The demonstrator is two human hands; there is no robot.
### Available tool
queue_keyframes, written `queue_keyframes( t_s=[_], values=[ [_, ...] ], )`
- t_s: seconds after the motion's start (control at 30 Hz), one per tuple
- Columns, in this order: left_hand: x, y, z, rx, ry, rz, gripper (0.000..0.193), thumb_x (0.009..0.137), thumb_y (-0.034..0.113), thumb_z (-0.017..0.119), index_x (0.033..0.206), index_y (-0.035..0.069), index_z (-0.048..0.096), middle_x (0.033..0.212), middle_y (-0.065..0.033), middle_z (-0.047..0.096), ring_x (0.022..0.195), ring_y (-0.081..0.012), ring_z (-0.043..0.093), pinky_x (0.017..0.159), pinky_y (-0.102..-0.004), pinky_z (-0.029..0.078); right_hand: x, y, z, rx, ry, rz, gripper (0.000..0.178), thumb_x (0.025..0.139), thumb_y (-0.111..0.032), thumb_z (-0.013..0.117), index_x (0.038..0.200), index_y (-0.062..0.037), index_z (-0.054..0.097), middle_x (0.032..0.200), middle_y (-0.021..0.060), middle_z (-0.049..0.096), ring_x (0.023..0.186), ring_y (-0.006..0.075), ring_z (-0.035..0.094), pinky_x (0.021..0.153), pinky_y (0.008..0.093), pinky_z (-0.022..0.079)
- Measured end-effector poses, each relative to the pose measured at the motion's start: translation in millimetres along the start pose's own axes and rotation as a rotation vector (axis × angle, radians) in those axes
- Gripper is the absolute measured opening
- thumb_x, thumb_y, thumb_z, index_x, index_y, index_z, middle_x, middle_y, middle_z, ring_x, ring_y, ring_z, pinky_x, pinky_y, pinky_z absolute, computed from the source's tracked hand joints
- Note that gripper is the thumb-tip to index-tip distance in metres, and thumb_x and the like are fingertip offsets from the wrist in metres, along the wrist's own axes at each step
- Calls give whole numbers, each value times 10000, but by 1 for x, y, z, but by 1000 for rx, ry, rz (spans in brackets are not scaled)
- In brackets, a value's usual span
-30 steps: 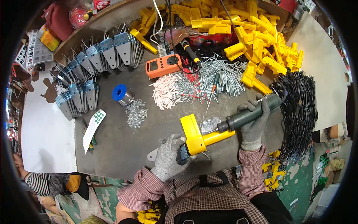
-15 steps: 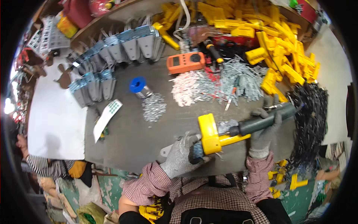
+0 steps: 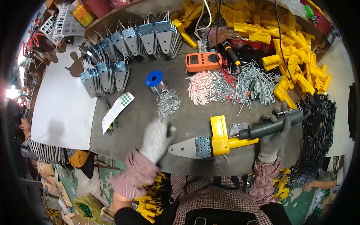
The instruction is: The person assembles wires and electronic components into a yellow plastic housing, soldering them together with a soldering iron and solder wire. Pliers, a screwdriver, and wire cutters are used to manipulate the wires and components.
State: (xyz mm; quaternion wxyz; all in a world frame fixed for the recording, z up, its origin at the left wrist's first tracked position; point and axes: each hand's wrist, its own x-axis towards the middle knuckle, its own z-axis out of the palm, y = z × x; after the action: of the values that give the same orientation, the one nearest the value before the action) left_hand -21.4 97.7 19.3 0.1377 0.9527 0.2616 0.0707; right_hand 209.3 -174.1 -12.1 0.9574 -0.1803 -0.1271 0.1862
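Near the front edge of the grey bench [image 3: 123, 131] lies a tool [image 3: 225, 140] with a yellow body, a dark green handle and a flat metal plate with small holes at its tip. Right of the yellow body, the right hand [image 3: 272, 135], in a grey glove, has its fingers wrapped around the dark handle, holding it level with the plate end pointing to the person's left. Left of the tool's metal tip, the left hand [image 3: 155, 138], also gloved and blurred, hovers over the bench with its fingers loosely spread; whether it holds anything I cannot tell, and it seems just apart from the plate. Behind the tool, farther from the person, sits a small heap of silvery nuts [image 3: 168, 103], with a blue-topped spool [image 3: 155, 81] just beyond it. Straight behind the yellow body spreads a pile of pink and grey pins [image 3: 225, 88], and behind that an orange meter [image 3: 203, 61]. Far behind and to the right of the tool rises a big heap of yellow plastic parts [image 3: 292, 41]. Right of the handle hangs a bundle of black cables [image 3: 318, 131]. Behind and left of the tool stand rows of grey metal brackets [image 3: 127, 48], and nearer, left of the hovering hand, a white strip with green dots [image 3: 118, 110] lies beside a white sheet [image 3: 62, 105]
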Motion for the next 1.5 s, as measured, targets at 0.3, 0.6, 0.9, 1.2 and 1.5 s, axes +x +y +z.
queue_keyframes(
  t_s=[0.3, 0.6, 0.9, 1.2, 1.5],
  values=[
    [-37, 67, 56, -628, 263, 189, 275, 731, 19, 742, 943, 50, 570, 997, -138, 616, 895, -325, 614, 813, -424, 478, -7, 3, 19, 109, 56, -35, 433, 926, -252, 655, 1290, -99, 475, 1009, 56, 536, 812, 137, 548, 917, 376, 474],
    [-38, 70, 59, -604, 306, 246, 261, 743, 27, 747, 932, 60, 570, 912, -118, 624, 844, -326, 610, 784, -423, 470, -8, 5, 15, 176, 0, -32, 300, 913, -227, 677, 1085, -56, 502, 899, 44, 497, 774, 142, 538, 909, 389, 453],
    [-31, 62, 57, -707, 180, 261, 243, 790, -27, 698, 1000, 54, 607, 965, -125, 641, 823, -303, 631, 739, -395, 496, -4, 6, 16, 207, -12, -31, 308, 909, -228, 689, 1080, -55, 499, 870, 33, 467, 763, 139, 515, 913, 381, 430],
    [-30, 68, 40, -595, 119, 236, 235, 800, 29, 684, 1025, 68, 628, 1056, -125, 644, 970, -333, 619, 849, -436, 488, -6, 7, 17, 222, -47, -54, 294, 920, -224, 667, 1068, -70, 466, 811, 6, 407, 725, 127, 481, 898, 380, 427],
    [4, 37, 23, -847, -29, 74, 174, 851, 105, 692, 1009, 45, 653, 1001, -157, 658, 911, -328, 654, 766, -368, 514, -10, -1, 11, 41, 12, -159, 515, 973, -327, 593, 1383, -70, 420, 1156, 121, 593, 833, 169, 569, 966, 386, 456]
  ],
)
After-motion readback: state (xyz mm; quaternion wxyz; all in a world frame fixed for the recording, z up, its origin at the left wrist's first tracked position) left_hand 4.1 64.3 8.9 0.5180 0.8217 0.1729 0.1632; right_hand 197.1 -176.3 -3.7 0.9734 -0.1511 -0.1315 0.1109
